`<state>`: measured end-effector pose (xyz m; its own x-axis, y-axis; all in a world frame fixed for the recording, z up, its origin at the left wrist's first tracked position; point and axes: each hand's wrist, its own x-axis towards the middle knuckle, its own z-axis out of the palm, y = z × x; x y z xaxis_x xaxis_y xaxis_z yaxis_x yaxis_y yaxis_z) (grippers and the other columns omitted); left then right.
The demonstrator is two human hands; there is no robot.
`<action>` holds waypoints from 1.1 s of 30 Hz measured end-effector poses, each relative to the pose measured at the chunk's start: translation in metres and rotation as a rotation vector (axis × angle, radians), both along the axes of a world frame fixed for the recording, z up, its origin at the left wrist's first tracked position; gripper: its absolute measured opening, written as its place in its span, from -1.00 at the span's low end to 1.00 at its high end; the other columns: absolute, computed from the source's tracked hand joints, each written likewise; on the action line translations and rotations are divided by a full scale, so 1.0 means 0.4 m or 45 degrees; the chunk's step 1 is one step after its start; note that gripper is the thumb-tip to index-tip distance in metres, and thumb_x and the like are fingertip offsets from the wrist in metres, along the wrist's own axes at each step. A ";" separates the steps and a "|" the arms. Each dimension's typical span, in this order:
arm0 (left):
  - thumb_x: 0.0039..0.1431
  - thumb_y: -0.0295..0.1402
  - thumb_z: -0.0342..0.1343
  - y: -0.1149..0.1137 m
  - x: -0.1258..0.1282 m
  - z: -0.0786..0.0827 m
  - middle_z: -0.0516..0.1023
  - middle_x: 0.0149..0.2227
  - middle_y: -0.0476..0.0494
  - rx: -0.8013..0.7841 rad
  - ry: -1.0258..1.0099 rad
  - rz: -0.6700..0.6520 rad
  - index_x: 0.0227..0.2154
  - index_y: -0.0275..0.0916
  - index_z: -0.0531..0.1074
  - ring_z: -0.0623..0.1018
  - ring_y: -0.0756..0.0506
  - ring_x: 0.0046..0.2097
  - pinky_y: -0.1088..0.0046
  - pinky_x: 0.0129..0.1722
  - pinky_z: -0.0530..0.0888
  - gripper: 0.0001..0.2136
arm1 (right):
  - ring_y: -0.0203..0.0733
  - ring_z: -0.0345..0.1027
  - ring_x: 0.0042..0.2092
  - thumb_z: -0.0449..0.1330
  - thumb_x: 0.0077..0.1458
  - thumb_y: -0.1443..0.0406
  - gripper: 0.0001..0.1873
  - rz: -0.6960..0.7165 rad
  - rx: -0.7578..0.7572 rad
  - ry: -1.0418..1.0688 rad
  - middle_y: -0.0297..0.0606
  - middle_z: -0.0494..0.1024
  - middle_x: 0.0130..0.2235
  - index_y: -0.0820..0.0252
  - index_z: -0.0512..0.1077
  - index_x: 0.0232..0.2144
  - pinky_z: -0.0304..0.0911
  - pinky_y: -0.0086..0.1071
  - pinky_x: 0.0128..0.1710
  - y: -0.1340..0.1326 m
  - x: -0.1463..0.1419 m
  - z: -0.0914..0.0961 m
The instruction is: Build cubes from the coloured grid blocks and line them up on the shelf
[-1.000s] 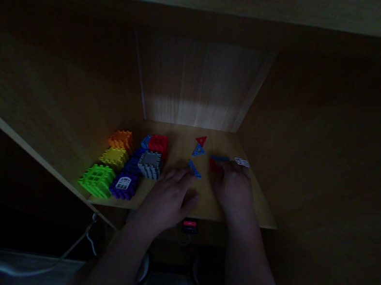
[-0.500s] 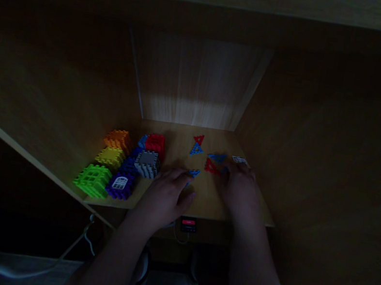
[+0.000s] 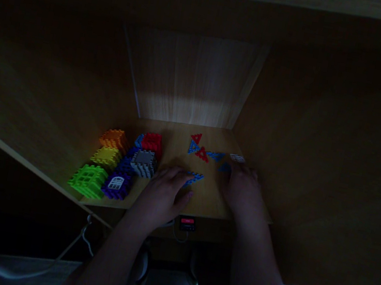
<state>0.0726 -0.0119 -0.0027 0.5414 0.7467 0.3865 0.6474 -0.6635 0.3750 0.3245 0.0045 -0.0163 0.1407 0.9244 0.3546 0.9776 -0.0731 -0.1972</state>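
Observation:
In the head view, my left hand (image 3: pixel 163 192) reaches over the board with its thumb apart from the fingers. Its fingertips rest at blue toothed triangle pieces (image 3: pixel 196 178), which they partly cover. My right hand (image 3: pixel 242 186) bends down at the right side, nearest to a blue triangle piece (image 3: pixel 225 167); its fingertips are dim, so a grip on that piece cannot be made out. Beyond the hands lie a red triangle (image 3: pixel 202 154), more blue triangles (image 3: pixel 215 156), another blue triangle (image 3: pixel 193 147) and a far red triangle (image 3: pixel 196 137). A white lattice piece (image 3: pixel 237 158) lies past my right fingers.
Stacks of toothed square pieces stand at the left: orange (image 3: pixel 113 139), yellow (image 3: pixel 106 156), green (image 3: pixel 88 180), purple (image 3: pixel 117 184), grey (image 3: pixel 144 162) and red (image 3: pixel 152 142). Wooden side walls and a back panel (image 3: pixel 194 79) enclose the shelf. A small device (image 3: pixel 187 223) sits below its front edge.
The nearer red triangle has moved left and away from my right hand, beside the far blue triangle. More of the blue pieces by my left fingertips shows. The view has shifted slightly.

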 end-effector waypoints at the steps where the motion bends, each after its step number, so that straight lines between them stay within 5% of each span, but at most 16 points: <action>1: 0.42 -0.39 0.18 0.000 0.001 0.000 0.59 0.16 -0.21 0.005 -0.012 0.009 0.22 -0.12 0.46 0.57 -0.28 0.22 0.00 0.29 0.50 -0.65 | 0.23 0.44 0.23 0.08 0.37 0.39 -0.55 0.011 -0.048 -0.010 0.17 0.61 0.17 0.30 0.53 0.22 0.31 0.02 0.23 -0.001 0.005 0.007; 9: 0.35 -0.56 0.16 0.008 0.004 -0.009 0.61 0.08 -0.23 0.053 -0.145 0.086 0.11 -0.19 0.44 0.61 -0.25 0.14 0.09 0.25 0.56 -0.68 | 0.10 0.62 -0.03 0.24 0.35 0.28 -0.76 0.145 -0.163 0.229 -0.05 0.73 -0.03 0.15 0.60 0.01 0.40 -0.18 -0.05 -0.027 -0.004 0.068; 19: 0.42 -0.59 0.03 0.016 -0.002 -0.018 0.63 0.02 -0.19 0.037 -0.237 0.110 0.05 -0.18 0.47 0.64 -0.19 0.09 0.18 0.21 0.57 -0.73 | -0.03 0.59 -0.19 0.28 0.33 0.28 -0.91 0.270 -0.048 0.458 -0.17 0.72 -0.18 0.07 0.62 -0.21 0.31 -0.24 -0.22 -0.031 0.015 0.054; 27: 0.42 -0.56 0.08 0.011 -0.007 -0.012 0.63 0.08 -0.17 0.008 -0.273 0.034 0.12 -0.14 0.44 0.63 -0.17 0.14 0.20 0.23 0.57 -0.70 | -0.14 0.54 -0.11 0.27 0.16 0.57 -0.72 0.849 0.250 0.681 -0.26 0.60 -0.15 0.08 0.59 -0.28 0.39 -0.30 -0.09 -0.028 -0.033 0.075; 33: 0.48 -0.43 0.12 0.005 -0.012 -0.010 0.64 0.13 -0.20 0.042 -0.298 -0.012 0.19 -0.13 0.40 0.64 -0.18 0.17 0.18 0.25 0.56 -0.71 | -0.21 0.53 -0.17 0.22 0.20 0.57 -0.68 1.073 0.203 0.826 -0.32 0.59 -0.23 0.05 0.61 -0.31 0.37 -0.35 -0.15 -0.024 -0.067 0.060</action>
<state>0.0677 -0.0101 -0.0066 0.4407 0.7271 0.5264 0.5392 -0.6833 0.4924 0.2979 -0.0050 0.0078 -0.3156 0.7610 0.5668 0.4065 0.6482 -0.6440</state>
